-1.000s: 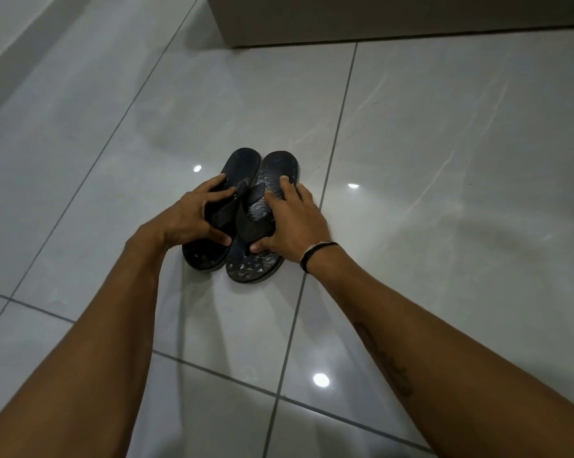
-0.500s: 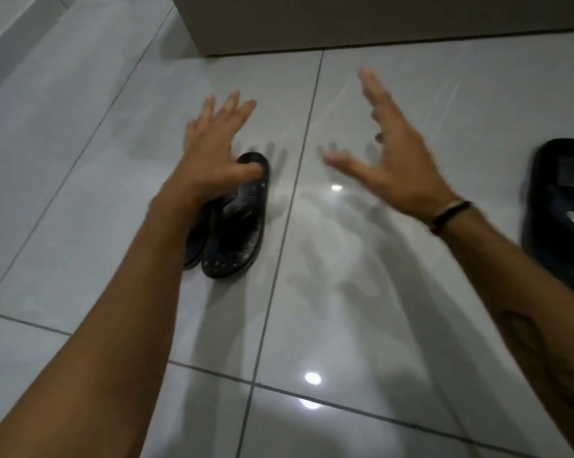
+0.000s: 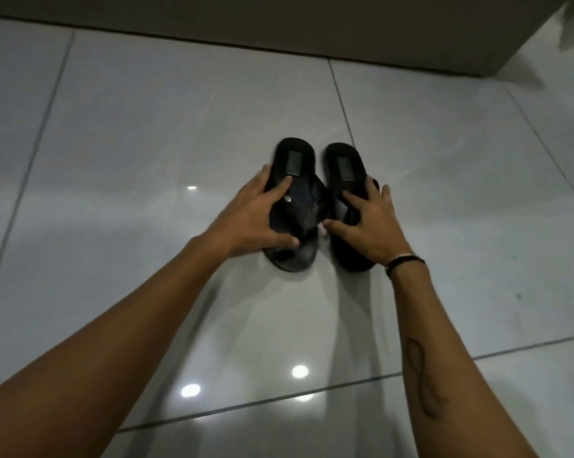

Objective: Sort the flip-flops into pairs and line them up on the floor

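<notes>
Pressing Down on a Black Pair, One Hand per Flip-Flop

Two black flip-flops lie side by side on the pale glossy floor [image 3: 147,160], soles down, their far ends pointing toward the dark base of a wall or cabinet [image 3: 279,24] at the top of the view. A narrow strip of tile shows between them at the far end.

The left hand [image 3: 256,223] lies spread over the left flip-flop [image 3: 294,160]. Its fingers reach across the strap area and its thumb rests low on the footbed near the close end. The grip here is apart, fingers splayed and laid flat on the sandal, not curled under it.

The right hand [image 3: 366,226] covers the middle of the right flip-flop [image 3: 343,163] in much the same way. Its fingers are fanned over the strap and the thumb points inward toward the gap between the two sandals. This grip is likewise spread apart and resting on top. Whether any fingertip hooks beneath a strap cannot be told.

Both hands hide the straps and most of each footbed. Only the far ends, each with a darker rectangular patch, and a little of the close ends stay visible. The straps of the left sandal look crumpled, but dim light and blur make the detail hard to read.

A black wristband [image 3: 404,261] circles the right wrist. Ceiling lights show as bright spots on the tile.
</notes>
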The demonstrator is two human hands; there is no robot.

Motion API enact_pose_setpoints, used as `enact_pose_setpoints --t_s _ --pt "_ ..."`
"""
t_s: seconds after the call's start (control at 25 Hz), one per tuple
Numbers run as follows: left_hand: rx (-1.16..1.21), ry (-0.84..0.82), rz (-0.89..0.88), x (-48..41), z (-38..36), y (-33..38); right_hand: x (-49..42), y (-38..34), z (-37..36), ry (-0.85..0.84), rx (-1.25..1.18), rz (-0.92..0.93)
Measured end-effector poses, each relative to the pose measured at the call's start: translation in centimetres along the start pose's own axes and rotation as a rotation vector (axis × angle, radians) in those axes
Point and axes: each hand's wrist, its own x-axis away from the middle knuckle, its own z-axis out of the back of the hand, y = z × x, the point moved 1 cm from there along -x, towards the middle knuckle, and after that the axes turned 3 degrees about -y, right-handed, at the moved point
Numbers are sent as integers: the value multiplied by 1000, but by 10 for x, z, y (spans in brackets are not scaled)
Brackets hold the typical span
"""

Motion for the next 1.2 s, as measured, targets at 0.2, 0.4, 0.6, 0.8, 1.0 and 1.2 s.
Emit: enact_pose_setpoints --t_s 0.2,0.4,0.6,0.8,1.0,1.2 --pt "-27 60 56 -9 -10 6 -13 13 -13 69 -49 25" --pt "-123 97 18 -34 -31 42 -26 54 6 5 -73 15" --pt "-163 105 12 -83 -99 142 -25 158 50 -61 -81 -183" --pt "-148 131 65 -104 -138 173 -33 199 67 -104 -85 -191" --pt "-138 147 61 -103 -146 173 -31 203 70 -109 -128 -180" --pt "-60 103 -16 -99 -134 173 -19 187 90 -123 -213 -174"
